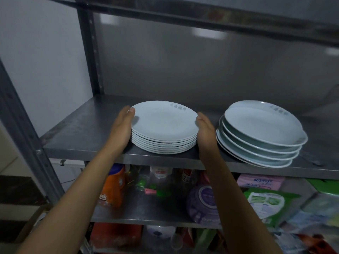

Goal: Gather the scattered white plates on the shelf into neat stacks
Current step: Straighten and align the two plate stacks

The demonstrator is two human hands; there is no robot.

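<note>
A neat stack of several white plates stands on the steel shelf, near its front edge. My left hand presses flat against the stack's left side, thumb on the top plate's rim. My right hand presses against the stack's right side, so both hands clasp the stack between them. To the right sits a second pile of larger white plates, uneven and shifted, with the top plates offset from those below. Grey lettering marks the top plate of each pile.
A metal spoon or utensil lies on the shelf beside the right pile. The upright post rises at the back left. The lower shelf holds an orange bottle, a purple tub and packets of wipes.
</note>
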